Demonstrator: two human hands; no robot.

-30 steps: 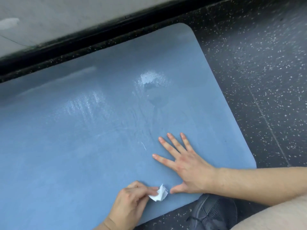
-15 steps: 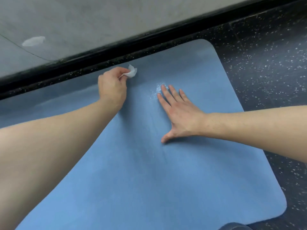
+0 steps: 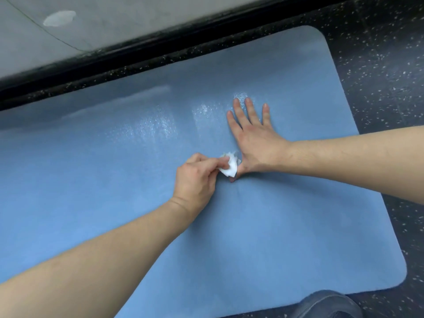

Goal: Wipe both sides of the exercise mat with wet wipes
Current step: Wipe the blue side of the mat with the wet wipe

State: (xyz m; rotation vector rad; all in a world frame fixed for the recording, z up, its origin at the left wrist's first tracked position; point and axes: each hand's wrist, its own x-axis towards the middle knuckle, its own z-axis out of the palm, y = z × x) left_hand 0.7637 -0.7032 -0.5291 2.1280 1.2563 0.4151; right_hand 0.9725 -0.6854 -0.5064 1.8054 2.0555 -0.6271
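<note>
Left hand (image 3: 197,180) pinches crumpled wet wipe (image 3: 229,167) on blue mat (image 3: 114,180), right hand (image 3: 254,138) pressed flat beside it, fingers spread; wet sheen above

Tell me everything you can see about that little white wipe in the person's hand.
The wet wipe is a small white wad, crumpled and folded rather than spread flat, looking like thin damp tissue. The left hand pinches it between thumb and fingertips and holds it down against the blue mat, right beside the thumb of the right hand, which lies flat on the mat. Shiny wet streaks lie on the mat beyond it.
</note>
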